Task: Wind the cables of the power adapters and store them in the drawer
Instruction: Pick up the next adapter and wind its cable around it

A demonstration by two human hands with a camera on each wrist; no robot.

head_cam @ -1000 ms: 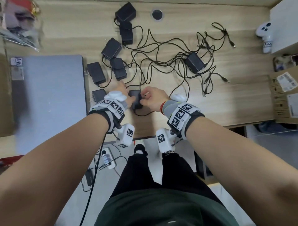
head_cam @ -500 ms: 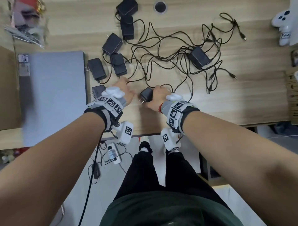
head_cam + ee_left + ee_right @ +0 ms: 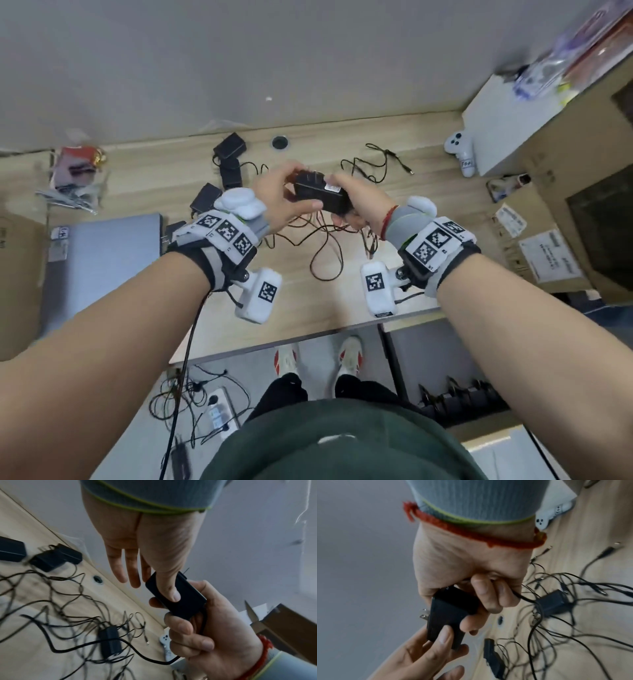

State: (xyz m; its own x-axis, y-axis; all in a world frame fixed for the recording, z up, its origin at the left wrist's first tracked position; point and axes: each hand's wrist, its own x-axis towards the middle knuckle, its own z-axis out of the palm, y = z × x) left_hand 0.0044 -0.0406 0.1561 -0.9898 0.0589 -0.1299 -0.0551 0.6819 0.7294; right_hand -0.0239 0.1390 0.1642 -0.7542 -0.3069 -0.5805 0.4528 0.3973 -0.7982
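Both hands are holding one black power adapter point(image 3: 320, 196) in the air above the wooden desk point(image 3: 342, 301), near the centre of the head view. The right hand point(image 3: 359, 202) is gripping the adapter with curled fingers point(image 3: 481, 588), and the same hand is also holding the adapter's cable point(image 3: 96, 644), which is running out under the curled fingers and hanging down to the desk. The left hand point(image 3: 277, 198) is pinching the other end of the adapter: its thumb point(image 3: 169, 588) is pressing on the flat black face, while the other fingers are staying rather straight behind the body. The two metal prongs point(image 3: 423, 614) of the plug are pointing away from the person, toward the grey wall. Below the hands, on the desk, a tangle of thin black cables point(image 3: 325, 240) is lying, and more black adapters point(image 3: 229, 147) are resting at the upper left of this tangle. In the right wrist view another adapter point(image 3: 554, 601) is lying in the middle of the cables at the right of the frame. A white game controller point(image 3: 460, 150) is lying at the upper right of the desk, beside the cardboard boxes point(image 3: 548, 240). A grey laptop point(image 3: 102, 260) is lying closed at the left side of the desk.
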